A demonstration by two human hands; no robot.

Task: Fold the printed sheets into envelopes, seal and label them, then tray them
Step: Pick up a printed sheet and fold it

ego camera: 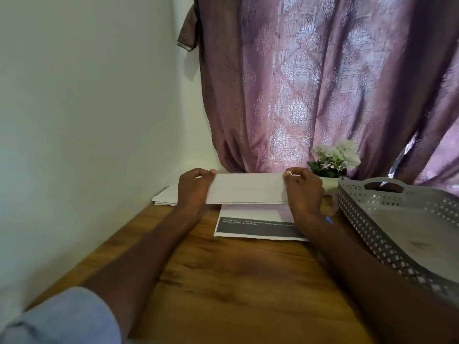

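Paper (248,188), partly folded, hangs just above the bench (236,281), its ends pinched by the left hand (195,188) and right hand (304,192). If either grip slips, the edges could misalign and crease crooked, spoiling the fit for an envelope.

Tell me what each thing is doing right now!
folded sheet: held up off the table, pinched at both ends
left hand: pinching the sheet's left end
right hand: pinching its right end
printed sheet: lying flat on the table
paper stack: lying by the wall
tray: resting on the table, nothing visible inside
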